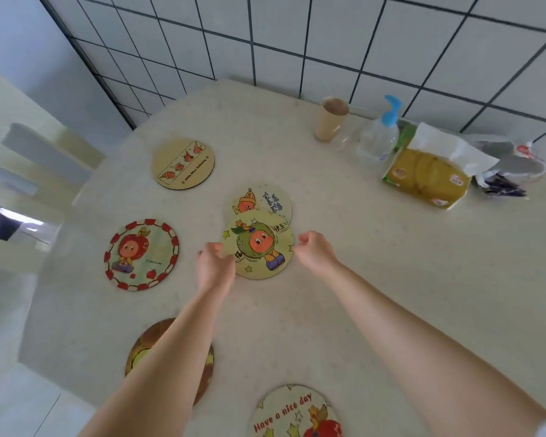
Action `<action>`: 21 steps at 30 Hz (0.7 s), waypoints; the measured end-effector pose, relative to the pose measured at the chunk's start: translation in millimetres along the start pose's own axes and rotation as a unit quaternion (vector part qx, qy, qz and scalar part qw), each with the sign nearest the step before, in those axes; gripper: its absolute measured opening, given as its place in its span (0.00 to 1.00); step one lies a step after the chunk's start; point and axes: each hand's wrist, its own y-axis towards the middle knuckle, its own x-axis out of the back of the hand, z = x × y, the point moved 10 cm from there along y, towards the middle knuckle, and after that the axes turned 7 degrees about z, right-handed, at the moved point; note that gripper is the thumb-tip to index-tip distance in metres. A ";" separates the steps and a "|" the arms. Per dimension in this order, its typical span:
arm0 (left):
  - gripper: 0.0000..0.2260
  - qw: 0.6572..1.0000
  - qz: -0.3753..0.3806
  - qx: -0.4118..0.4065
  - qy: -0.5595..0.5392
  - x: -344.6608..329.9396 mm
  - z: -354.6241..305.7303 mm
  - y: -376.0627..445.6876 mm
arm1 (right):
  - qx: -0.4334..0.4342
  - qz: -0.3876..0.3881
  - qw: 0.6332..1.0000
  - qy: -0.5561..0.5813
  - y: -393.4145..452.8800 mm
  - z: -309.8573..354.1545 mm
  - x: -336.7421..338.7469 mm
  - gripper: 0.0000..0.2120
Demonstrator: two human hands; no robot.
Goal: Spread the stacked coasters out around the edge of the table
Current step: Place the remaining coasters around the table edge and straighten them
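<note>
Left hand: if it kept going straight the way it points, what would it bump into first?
Probably the green-character coaster. The left hand sits at its left rim, fingers aimed up and slightly right over it. Beyond lies the "we are" coaster. How high the hand is can't be told.

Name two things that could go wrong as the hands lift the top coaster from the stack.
The top coaster overlaps the lower coaster; lifting from both edges with the left hand and right hand may drag that one along. Carrying it to the far edge, an arm could knock the cup or pump bottle.
</note>
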 end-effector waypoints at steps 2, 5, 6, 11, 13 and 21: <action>0.19 1.000 -0.012 0.013 -0.016 1.9 -0.4 8.5 | -0.009 -0.002 1.000 0.004 8.3 8.9 -3.5 0.21; 0.19 0.999 -0.019 0.026 -0.041 0.4 -2.2 13.7 | -0.027 -0.025 0.999 0.011 16.0 13.0 -5.4 0.20; 0.18 0.998 -0.016 0.028 -0.049 -1.3 -2.0 14.3 | -0.029 -0.034 0.999 0.012 18.5 13.0 -5.4 0.18; 0.06 0.991 0.024 0.043 -0.127 -6.6 3.1 21.1 | 0.009 0.009 0.999 0.032 27.3 25.1 -16.6 0.08; 0.03 0.985 0.045 0.057 -0.156 -8.6 4.0 22.6 | 0.021 0.018 0.999 0.037 28.3 30.4 -19.4 0.07; 0.04 0.987 0.025 -0.006 -0.157 2.8 -37.4 45.5 | 0.024 -0.018 0.995 0.093 52.7 52.9 8.4 0.11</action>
